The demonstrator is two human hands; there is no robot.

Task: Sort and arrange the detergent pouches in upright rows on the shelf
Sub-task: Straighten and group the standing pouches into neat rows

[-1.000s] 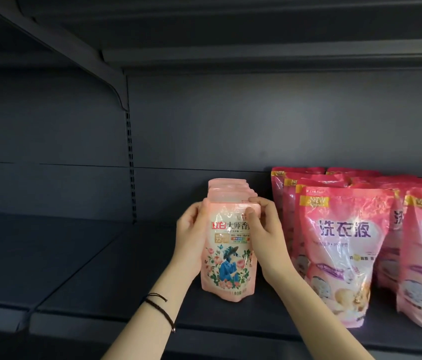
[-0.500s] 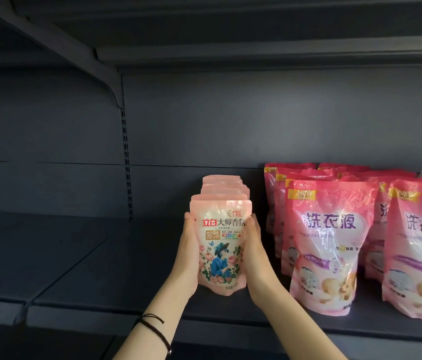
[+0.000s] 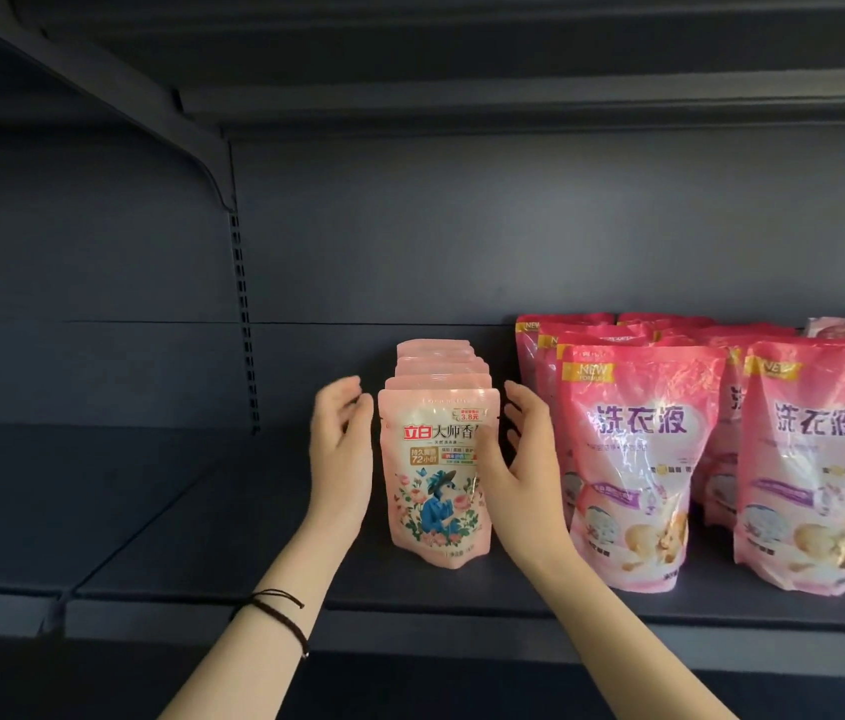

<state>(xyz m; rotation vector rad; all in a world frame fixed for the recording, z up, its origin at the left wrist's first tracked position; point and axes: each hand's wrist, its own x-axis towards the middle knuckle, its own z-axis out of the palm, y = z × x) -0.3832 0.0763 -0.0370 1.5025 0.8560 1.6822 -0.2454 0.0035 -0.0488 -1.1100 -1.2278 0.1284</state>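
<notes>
**Dead ahead between the hands: the pouch row (image 3: 436, 358)**

Left hand (image 3: 340, 449), fingers loose and holding nothing, hovers just left of the row, which stands upright on the shelf (image 3: 233, 589) and runs straight back. Right hand (image 3: 521, 462), equally slack, sits closer, thumb overlapping the front pouch (image 3: 425, 491). Larger pouches (image 3: 633, 459) stand beyond it.

Read on the small front pouch (image 3: 436, 475): "立白" in a red block, then "大师香", the line's end hidden; "3.8元" on a tag above; "72小时" in a box below. Read on the big pouch (image 3: 638, 459) and the neighbouring big pouch (image 3: 820, 459): "洗衣液" in purple, "NEW" on yellow corner tags.
</notes>
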